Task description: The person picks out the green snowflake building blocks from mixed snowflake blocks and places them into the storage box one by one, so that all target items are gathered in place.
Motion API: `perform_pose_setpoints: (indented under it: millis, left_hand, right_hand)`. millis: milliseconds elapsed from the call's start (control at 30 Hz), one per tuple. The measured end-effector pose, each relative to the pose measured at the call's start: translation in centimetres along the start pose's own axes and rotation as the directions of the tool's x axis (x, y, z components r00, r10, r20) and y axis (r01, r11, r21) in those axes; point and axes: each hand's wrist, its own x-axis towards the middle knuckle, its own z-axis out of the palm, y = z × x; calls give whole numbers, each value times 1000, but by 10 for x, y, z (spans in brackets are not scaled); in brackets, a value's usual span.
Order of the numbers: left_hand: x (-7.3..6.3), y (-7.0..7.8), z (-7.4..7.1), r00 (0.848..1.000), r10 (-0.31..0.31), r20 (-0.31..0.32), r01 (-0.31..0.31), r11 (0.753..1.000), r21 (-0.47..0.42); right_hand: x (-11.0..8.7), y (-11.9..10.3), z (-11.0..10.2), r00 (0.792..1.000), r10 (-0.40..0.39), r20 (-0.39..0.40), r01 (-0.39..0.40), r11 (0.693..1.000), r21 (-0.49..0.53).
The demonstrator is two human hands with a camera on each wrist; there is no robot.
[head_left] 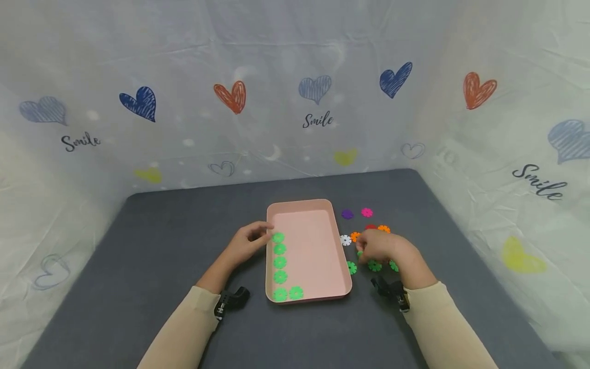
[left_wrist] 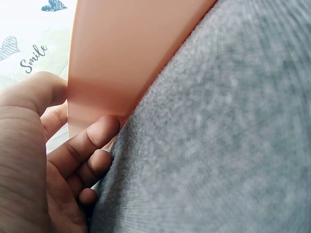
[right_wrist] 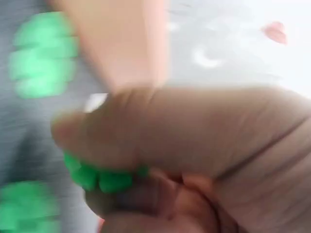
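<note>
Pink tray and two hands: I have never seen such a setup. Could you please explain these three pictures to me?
There is no robot; a person works bare-handed. The wide picture comes from a head camera; the two close ones come from cameras on the wrists. On the dark table lies a pink tray with six green flower-shaped pieces inside; loose pieces of several colours lie at its right. The left hand holds the tray's left side. The right hand pinches one green piece.

Backdrop was creased whitish sheeting (head_left: 180,72), far side plus both flanks, printed with blue, red and yellow hearts (head_left: 142,105) and "Smile" lettering (head_left: 317,120). Dark grey cloth-covered table (head_left: 184,230) sat inside it. Right flank looked brighter than far side.
</note>
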Motion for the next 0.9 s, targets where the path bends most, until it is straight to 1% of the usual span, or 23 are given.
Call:
perform_pose_setpoints:
  millis: [67,133,200,233,333,433,533,633,733,833,867,900]
  left_hand:
    - [-1,0,-2,1000,2,-9,-2,1000,2]
    - [-1,-1,-2,1000,2,-9,-2,1000,2]
    - [-2,-1,-2,1000,-10,1,10,1000,4]
    - [-2,-2,-2,1000,-18,8,18,1000,10]
    - [1,-10,0,999,-29,20,29,999,15]
    - [6,-25,3,1000,-26,4,26,999,22]
    - [9,-38,5,1000,-22,-21,22,1000,17]
    - [11,-44,6,999,-20,-25,20,1000,3]
    - [11,-47,6,1000,-15,-19,15,1000,-7]
    - [10,-48,6,1000,-10,-16,10,1000,-9]
    - [10,-47,6,1000,-13,-15,12,1000,-8]
    - [9,-43,6,1000,-16,-16,16,1000,-9]
  right_hand:
    - [-3,-11,-10,998,-16,-66,19,999,48]
    - [-6,-23,-17,987,-50,-153,64,994,88]
    - [-9,-34,-19,977,-81,-195,113,981,158]
    - [-10,-39,-17,974,-101,-203,139,974,182]
    - [-7,-51,-6,968,-154,-197,200,950,241]
    - [1,-61,8,964,-211,-160,248,932,266]
    - [9,-70,24,968,-219,-124,246,928,281]
    - [14,-77,39,970,-220,-101,241,924,296]
    - [20,-80,53,967,-233,-99,252,927,277]
    - [26,-83,67,954,-279,-111,295,940,170]
    - [28,-84,71,949,-292,-119,305,944,123]
    - [29,-85,75,943,-307,-126,317,945,76]
